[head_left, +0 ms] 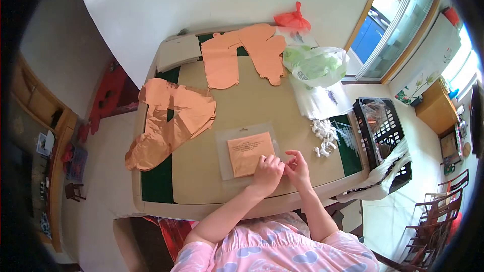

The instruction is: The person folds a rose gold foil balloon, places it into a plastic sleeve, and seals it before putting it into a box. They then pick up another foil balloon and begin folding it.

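Observation:
A folded rose-gold foil balloon (250,153) with small dark print lies flat in or on a clear plastic bag (225,170) with a hang hole at its top. My left hand (268,175) is at the lower right corner of this packet, its fingers curled closed. Just to its right is my right hand (297,171), thumb and fingers pinched together. The two hands' fingertips meet beside the bag's right edge. Whatever they grip is too small or hidden to make out.
Flat foil balloons (174,113) lie at the left, with more foil balloons (244,53) at the back. White curled pieces (324,136) and clear straws (345,136) sit at the right, below plastic bags (317,65). A black crate (378,131) stands beside the table (201,184).

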The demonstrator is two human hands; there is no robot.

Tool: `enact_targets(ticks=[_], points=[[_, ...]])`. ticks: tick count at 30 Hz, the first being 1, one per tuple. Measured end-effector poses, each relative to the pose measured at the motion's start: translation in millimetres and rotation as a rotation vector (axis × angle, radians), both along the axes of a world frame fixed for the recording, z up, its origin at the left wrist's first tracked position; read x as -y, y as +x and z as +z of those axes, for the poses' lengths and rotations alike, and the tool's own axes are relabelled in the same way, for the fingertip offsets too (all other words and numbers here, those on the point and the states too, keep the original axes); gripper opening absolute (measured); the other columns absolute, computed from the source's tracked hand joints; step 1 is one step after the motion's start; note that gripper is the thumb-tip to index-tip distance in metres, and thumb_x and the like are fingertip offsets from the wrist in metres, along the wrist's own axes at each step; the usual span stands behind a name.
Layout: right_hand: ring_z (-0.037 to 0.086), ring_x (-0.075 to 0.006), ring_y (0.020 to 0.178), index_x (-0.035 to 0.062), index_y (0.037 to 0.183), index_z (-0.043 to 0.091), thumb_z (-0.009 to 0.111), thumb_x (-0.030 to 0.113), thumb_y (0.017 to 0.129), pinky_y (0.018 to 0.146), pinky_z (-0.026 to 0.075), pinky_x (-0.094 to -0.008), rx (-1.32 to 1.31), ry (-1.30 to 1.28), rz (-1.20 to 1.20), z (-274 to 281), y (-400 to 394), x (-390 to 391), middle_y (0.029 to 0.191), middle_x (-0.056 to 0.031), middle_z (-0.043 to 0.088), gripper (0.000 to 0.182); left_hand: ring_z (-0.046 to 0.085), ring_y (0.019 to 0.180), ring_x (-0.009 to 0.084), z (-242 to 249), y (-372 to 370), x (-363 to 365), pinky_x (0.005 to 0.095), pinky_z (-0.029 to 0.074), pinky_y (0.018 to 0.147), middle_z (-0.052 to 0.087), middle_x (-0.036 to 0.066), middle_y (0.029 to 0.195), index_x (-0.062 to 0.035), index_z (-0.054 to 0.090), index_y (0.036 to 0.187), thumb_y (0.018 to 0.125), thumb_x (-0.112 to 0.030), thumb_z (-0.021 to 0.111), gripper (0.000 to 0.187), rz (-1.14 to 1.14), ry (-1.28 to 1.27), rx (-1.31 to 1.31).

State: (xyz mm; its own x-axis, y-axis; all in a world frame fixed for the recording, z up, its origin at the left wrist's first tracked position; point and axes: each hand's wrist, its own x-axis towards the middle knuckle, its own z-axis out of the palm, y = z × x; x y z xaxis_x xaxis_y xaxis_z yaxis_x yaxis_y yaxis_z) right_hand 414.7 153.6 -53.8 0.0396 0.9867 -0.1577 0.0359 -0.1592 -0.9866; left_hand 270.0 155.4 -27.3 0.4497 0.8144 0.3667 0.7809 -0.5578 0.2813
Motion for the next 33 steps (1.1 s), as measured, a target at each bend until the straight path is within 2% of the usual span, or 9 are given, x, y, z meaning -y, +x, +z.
enact_targets(ticks=[7, 13, 17, 20, 22, 23, 25, 32, 33], points=[[0.06, -0.009, 0.072, 0.0053, 0.117, 0.05, 0.059, -0.011, 0.081, 0.06, 0.052, -0.0228, 0.13, 0.015, -0.013, 13.7, -6.5, 2.8, 0.081, -0.0015, 0.053, 0.041, 0.056, 0.083, 0.02, -6.3, -0.6, 8.5, 0.037, 0.041, 0.077, 0.058, 0.003, 0.078, -0.0107, 0.06, 0.071, 0.075, -0.018, 0.066, 0.01, -0.025, 0.052, -0.002], [0.062, -0.0116, 0.069, 0.0053, 0.117, 0.052, 0.058, -0.01, 0.082, 0.061, 0.054, -0.0242, 0.087, -0.003, -0.031, 4.7, 0.4, 4.2, 0.077, -0.0023, 0.054, 0.039, 0.061, 0.08, 0.019, 14.2, -49.2, 26.2, 0.0357, 0.044, 0.071, 0.061, 0.004, 0.078, -0.0083, 0.059, 0.073, 0.079, -0.017, 0.069, 0.014, 0.009, -0.297, 0.398], [0.062, -0.0119, 0.068, 0.0034, 0.115, 0.052, 0.059, -0.01, 0.081, 0.06, 0.053, -0.0241, 0.079, -0.08, -0.007, 10.0, 12.7, -1.4, 0.079, -0.0024, 0.053, 0.037, 0.067, 0.078, 0.0192, 28.0, -150.3, 45.6, 0.0296, 0.052, 0.063, 0.068, 0.009, 0.085, -0.006, 0.057, 0.089, 0.092, -0.019, 0.058, 0.014, 0.142, -0.921, 1.44], [0.061, -0.0121, 0.068, 0.003, 0.114, 0.053, 0.058, -0.01, 0.081, 0.059, 0.052, -0.0241, 0.098, -0.065, 0.035, 11.3, 13.3, -1.5, 0.082, -0.0031, 0.052, 0.036, 0.066, 0.1, 0.0271, 45.8, -250.0, 63.2, 0.0325, 0.055, 0.074, 0.065, 0.02, 0.11, -0.0052, 0.053, 0.103, 0.096, -0.021, 0.054, 0.018, 0.45, -0.579, 1.676], [0.061, -0.0115, 0.069, 0.0042, 0.115, 0.053, 0.058, -0.01, 0.082, 0.059, 0.054, -0.0245, 0.122, -0.055, 0.035, 9.4, 10.9, -2.2, 0.084, -0.0032, 0.051, 0.036, 0.043, 0.131, 0.0268, 32.9, -325.4, 75.2, 0.0409, 0.041, 0.103, 0.045, 0.019, 0.14, -0.0028, 0.047, 0.126, 0.099, -0.025, 0.047, 0.035, 0.54, -0.236, 1.745], [0.061, -0.0116, 0.069, 0.0039, 0.114, 0.054, 0.058, -0.01, 0.082, 0.059, 0.054, -0.0244, 0.118, -0.049, 0.05, 9.5, 8.9, -2.7, 0.085, -0.0035, 0.051, 0.035, 0.045, 0.127, 0.0244, 23.5, -377.5, 89.0, 0.0376, 0.037, 0.106, 0.045, 0.016, 0.14, -0.0022, 0.047, 0.129, 0.095, -0.027, 0.055, 0.043, 0.473, -0.179, 1.663], [0.061, -0.0116, 0.07, 0.0032, 0.113, 0.054, 0.058, -0.01, 0.083, 0.058, 0.053, -0.0242, 0.128, -0.034, 0.06, 10.0, 11.6, -1.4, 0.086, -0.004, 0.052, 0.033, 0.041, 0.133, 0.0252, -7.5, -459.0, 110.7, 0.0425, 0.032, 0.11, 0.038, 0.015, 0.147, -0.0028, 0.048, 0.131, 0.099, -0.02, 0.046, 0.037, 0.535, 0.102, 1.961], [0.062, -0.012, 0.074, -0.0004, 0.108, 0.056, 0.049, -0.012, 0.084, 0.067, 0.052, -0.0236, 0.071, -0.022, 0.073, -0.7, 21.8, 4.5, 0.09, -0.0053, 0.055, 0.028, 0.059, 0.107, 0.0311, -10.3, -491.8, 130.8, 0.041, 0.046, 0.094, 0.062, 0.021, 0.112, -0.0007, 0.059, 0.112, 0.093, -0.017, 0.055, 0.026, 1.5, -0.572, 0.654], [0.062, -0.013, 0.077, -0.0008, 0.109, 0.056, 0.048, -0.013, 0.084, 0.071, 0.053, -0.0238, 0.089, 0.008, 0.109, -11.8, 28.1, 3.9, 0.093, -0.0061, 0.056, 0.028, 0.06, 0.102, 0.0316, -20.2, -490.7, 133.2, 0.0413, 0.048, 0.09, 0.061, 0.019, 0.111, -0.0011, 0.058, 0.113, 0.092, -0.017, 0.055, 0.026, 1.487, -0.339, 0.45]])
